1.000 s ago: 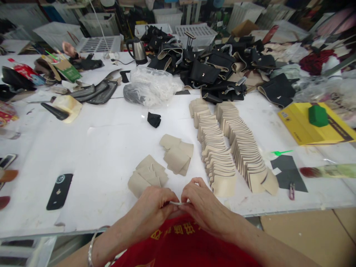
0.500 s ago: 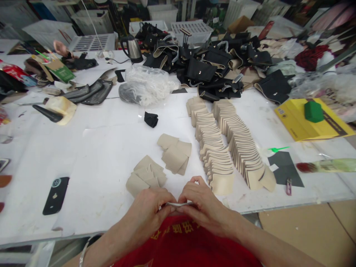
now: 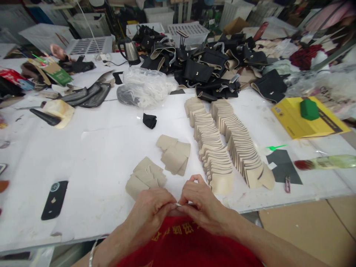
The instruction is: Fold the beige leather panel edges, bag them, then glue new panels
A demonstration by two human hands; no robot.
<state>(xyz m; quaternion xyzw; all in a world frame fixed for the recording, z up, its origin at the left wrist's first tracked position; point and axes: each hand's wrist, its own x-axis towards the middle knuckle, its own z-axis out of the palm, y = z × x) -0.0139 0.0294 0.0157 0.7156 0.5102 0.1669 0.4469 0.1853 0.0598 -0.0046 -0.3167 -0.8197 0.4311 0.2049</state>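
My left hand (image 3: pixel 155 205) and my right hand (image 3: pixel 198 202) meet at the table's front edge, just above the red shirt. Both pinch a thin pale piece (image 3: pixel 179 205), probably one of the beige pieces, seen edge-on and mostly covered by my fingers. Just beyond my left hand lies a loose pile of flat beige pieces (image 3: pixel 146 176), with a second small pile (image 3: pixel 175 155) behind it. Past my right hand, two long overlapping rows of beige pieces run away from me, the left row (image 3: pixel 213 148) and the right row (image 3: pixel 241 144).
On the white table (image 3: pixel 91 163) are a black phone (image 3: pixel 55 200), a black scrap (image 3: pixel 149 121), a clear plastic bag (image 3: pixel 150 87) and a kettle (image 3: pixel 129 51). Black bag parts (image 3: pixel 200 68) are heaped at the back. At right are a yellow box (image 3: pixel 292 122) and a brush (image 3: pixel 328 163).
My fingertips have moved closer together along the pale piece, leaving less of it visible. The camera view has shifted slightly. The piles and rows have stayed put.
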